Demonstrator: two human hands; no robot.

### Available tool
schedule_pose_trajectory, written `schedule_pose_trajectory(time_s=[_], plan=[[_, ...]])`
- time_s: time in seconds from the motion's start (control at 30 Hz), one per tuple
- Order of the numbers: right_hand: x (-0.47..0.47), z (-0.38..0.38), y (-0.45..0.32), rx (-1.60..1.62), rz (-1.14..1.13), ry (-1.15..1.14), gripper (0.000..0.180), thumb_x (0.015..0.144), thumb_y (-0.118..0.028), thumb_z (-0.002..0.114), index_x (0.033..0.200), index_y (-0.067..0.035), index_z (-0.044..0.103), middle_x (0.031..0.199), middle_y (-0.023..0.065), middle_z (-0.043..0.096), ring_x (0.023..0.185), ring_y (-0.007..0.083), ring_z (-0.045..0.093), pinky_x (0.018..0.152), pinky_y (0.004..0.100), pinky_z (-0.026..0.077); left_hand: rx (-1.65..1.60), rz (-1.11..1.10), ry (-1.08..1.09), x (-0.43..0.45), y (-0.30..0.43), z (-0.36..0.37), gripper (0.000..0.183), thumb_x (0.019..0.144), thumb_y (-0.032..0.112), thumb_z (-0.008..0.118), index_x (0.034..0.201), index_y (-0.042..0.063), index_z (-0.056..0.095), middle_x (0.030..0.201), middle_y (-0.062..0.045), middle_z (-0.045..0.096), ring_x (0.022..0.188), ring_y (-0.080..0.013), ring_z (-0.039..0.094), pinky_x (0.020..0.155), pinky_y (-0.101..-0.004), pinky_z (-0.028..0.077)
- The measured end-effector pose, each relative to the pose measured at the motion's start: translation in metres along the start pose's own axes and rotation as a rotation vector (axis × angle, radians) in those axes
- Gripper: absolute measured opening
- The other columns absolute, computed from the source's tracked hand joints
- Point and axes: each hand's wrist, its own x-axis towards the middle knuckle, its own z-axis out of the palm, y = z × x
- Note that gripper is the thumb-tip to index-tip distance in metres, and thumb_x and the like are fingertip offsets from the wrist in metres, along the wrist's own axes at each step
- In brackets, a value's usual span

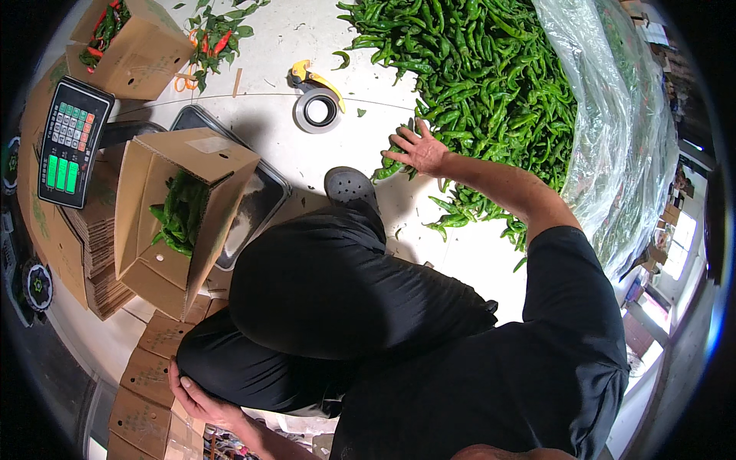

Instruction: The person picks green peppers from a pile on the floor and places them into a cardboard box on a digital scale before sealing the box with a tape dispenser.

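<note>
My right hand (421, 150), fingers spread, rests at the near edge of a large heap of green chili peppers (494, 86) on the floor. A few peppers show beside and under its fingers; it grips none that I can see. Low on the left, my left hand (201, 399) lies against my bent knee (230, 356) with nothing visible in it. An upright cardboard box (155, 213) with its flaps up stands on the scale platform (253, 213). Green peppers (179, 221) lie inside it. The scale's display unit (75, 141) is lit green.
A tape roll (318, 110) in a yellow-handled dispenser (302, 72) lies on the floor. Red peppers with leaves (218, 43) and orange-handled scissors (185, 82) are beyond the scale. Another box (132, 52) holds red and green peppers. Clear plastic sheeting (604, 132) borders the heap. Cartons (141, 417) line the lower left.
</note>
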Motion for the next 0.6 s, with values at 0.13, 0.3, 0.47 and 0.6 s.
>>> schedule_pose_trajectory(time_s=[0.13,0.3,0.47,0.6], plan=[[-0.005,0.004,0.006,0.112,0.008,0.01,0.101,0.081,-0.051,0.079,0.159,-0.036,0.016,0.154,0.0103,0.035,0.143,0.032,0.034,0.112,0.0634,0.032,0.012,-0.011,0.009,0.0,0.004,0.002,0.041,0.107,0.026,0.045,0.129,-0.004,0.062,0.131,-0.016,0.064,0.119,-0.0265,0.057,0.108,-0.037,0.041],[-0.001,0.005,0.015,0.166,0.086,0.074,0.107,0.075,-0.054,0.081,0.159,-0.025,0.02,0.148,0.0103,0.042,0.135,0.03,0.041,0.105,0.0582,0.038,-0.018,-0.012,-0.023,0.0,-0.006,-0.004,0.04,0.107,0.026,0.045,0.13,-0.003,0.062,0.134,-0.016,0.061,0.127,-0.0289,0.053,0.112,-0.0414,0.036],[0.009,0.008,0.016,0.291,0.238,0.251,0.089,0.075,-0.046,0.079,0.15,-0.02,0.038,0.138,0.0094,0.051,0.129,0.03,0.047,0.098,0.0545,0.042,-0.037,-0.039,-0.012,0.0,-0.007,-0.003,0.039,0.107,0.024,0.045,0.13,-0.003,0.061,0.134,-0.016,0.062,0.125,-0.0274,0.055,0.111,-0.0401,0.038],[0.009,0.017,0.016,0.299,0.236,0.361,0.078,0.077,-0.045,0.074,0.143,-0.017,0.045,0.133,0.0094,0.054,0.123,0.0301,0.051,0.094,0.0535,0.044,-0.043,-0.035,-0.013,0.0,-0.009,-0.003,0.04,0.107,0.024,0.045,0.13,-0.004,0.061,0.134,-0.016,0.062,0.125,-0.0273,0.054,0.111,-0.0402,0.037]])
